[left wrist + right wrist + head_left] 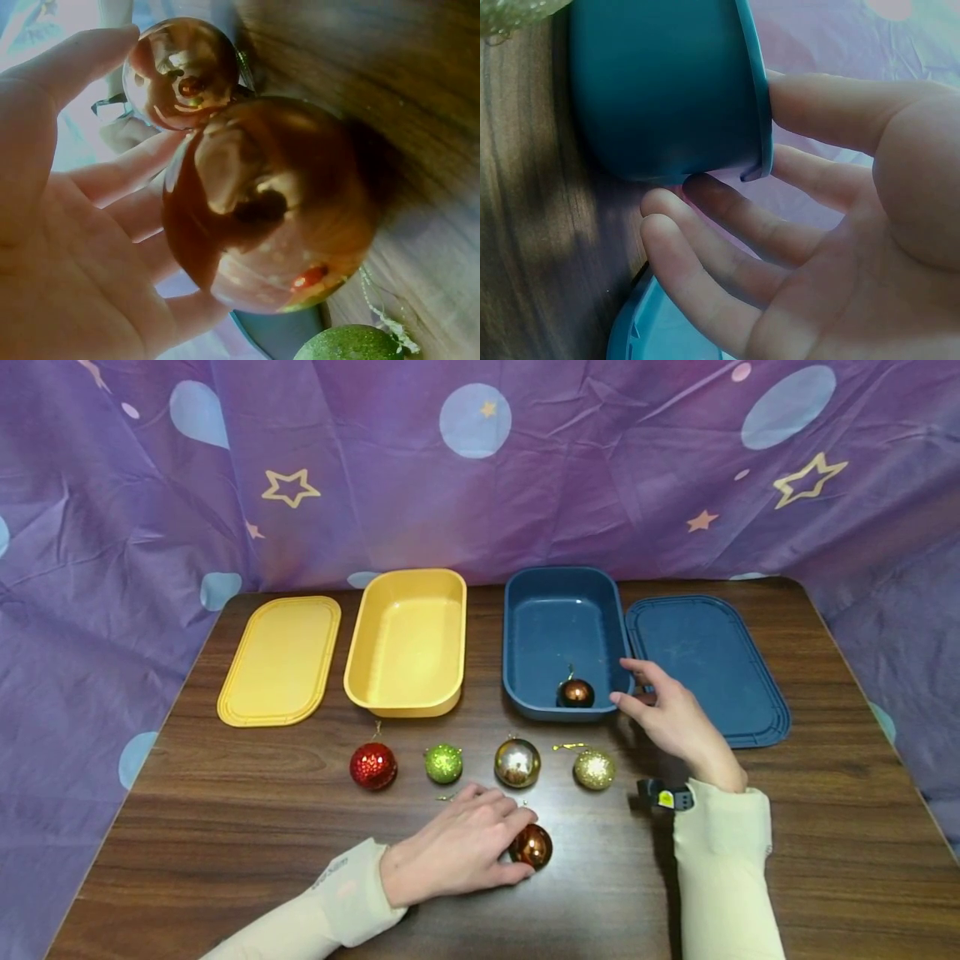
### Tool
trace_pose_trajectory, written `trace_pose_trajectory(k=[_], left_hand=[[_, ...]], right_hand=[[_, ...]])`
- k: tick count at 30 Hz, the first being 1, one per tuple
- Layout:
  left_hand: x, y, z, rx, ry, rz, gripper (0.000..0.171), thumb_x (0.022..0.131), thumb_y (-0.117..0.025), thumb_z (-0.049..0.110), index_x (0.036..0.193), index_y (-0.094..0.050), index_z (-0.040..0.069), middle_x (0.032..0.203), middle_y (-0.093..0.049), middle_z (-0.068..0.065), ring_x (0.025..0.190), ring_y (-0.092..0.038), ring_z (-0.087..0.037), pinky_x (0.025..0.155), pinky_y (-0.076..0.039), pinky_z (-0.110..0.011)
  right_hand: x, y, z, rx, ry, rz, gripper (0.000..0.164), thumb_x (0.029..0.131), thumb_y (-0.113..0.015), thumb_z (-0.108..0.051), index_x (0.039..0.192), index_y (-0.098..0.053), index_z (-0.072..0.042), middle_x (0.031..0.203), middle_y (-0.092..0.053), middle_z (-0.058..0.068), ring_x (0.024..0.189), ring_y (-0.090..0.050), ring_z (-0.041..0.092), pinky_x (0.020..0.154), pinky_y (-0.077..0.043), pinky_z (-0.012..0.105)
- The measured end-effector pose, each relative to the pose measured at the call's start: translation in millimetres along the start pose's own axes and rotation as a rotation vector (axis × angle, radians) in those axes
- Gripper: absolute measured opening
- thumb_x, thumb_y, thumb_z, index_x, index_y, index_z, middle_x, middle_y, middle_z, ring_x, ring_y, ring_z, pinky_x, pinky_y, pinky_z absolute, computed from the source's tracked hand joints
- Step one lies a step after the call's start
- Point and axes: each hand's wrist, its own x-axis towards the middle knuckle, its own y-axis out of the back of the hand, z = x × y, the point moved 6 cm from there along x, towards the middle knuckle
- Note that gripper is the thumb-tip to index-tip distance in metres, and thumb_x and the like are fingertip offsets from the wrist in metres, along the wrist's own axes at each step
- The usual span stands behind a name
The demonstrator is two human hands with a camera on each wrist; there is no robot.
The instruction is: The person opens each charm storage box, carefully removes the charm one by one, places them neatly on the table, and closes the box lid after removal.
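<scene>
now l grip w/ bauble, r grip touching box

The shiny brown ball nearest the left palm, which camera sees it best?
The left wrist view, because it shows nearly the whole shiny brown ball up close, beside the left hand. In the head view I can't make it out; that hand seems to cover it. The right wrist view doesn't show it.

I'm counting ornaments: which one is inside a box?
The glossy brown ball in the near end of the blue box; all the other visible ornaments are outside.
</scene>
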Motion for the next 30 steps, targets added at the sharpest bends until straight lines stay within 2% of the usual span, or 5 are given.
trace_pose_trajectory(k=[15,19,23,30], left_hand=[[-0.6,7.3,-3.2,-0.01,0.022,-0.015,0.044,0.086,-0.064,0.054,0.112,-0.064,0.019,0.105,-0.066,0.006,0.098,-0.06,-0.012,0.093,-0.046,-0.034],[-1.2,15.5,-5.1,-0.02,0.021,0.004,0.044,0.088,-0.061,0.054,0.113,-0.065,0.018,0.105,-0.065,0.006,0.099,-0.06,-0.012,0.089,-0.047,-0.033],[-0.3,27.7,-8.6,-0.061,0.014,0.051,0.041,0.09,-0.061,0.05,0.114,-0.066,0.017,0.105,-0.065,0.005,0.099,-0.06,-0.012,0.084,-0.05,-0.032],[3.1,48.5,-18.8,-0.087,0.004,0.115,0.036,0.092,-0.06,0.044,0.113,-0.066,0.015,0.107,-0.066,0.003,0.1,-0.06,-0.012,0.088,-0.051,-0.03]], right_hand=[[0,0,-1,0.0,0.004,0.007,0.06,0.099,-0.053,-0.032,0.149,-0.031,-0.007,0.139,-0.043,0.031,0.113,-0.057,0.044,0.091,-0.048,0.056],[0,0,0,0.003,0.006,0.011,0.06,0.099,-0.053,-0.032,0.149,-0.031,-0.006,0.138,-0.044,0.031,0.111,-0.058,0.043,0.088,-0.049,0.054],[0,1,-1,0.003,0.004,0.014,0.06,0.099,-0.053,-0.032,0.149,-0.031,-0.006,0.138,-0.044,0.031,0.111,-0.058,0.042,0.087,-0.05,0.053],[0,1,-1,0.007,0.006,0.011,0.06,0.099,-0.053,-0.032,0.149,-0.031,-0.007,0.137,-0.044,0.03,0.111,-0.057,0.042,0.087,-0.049,0.053]])
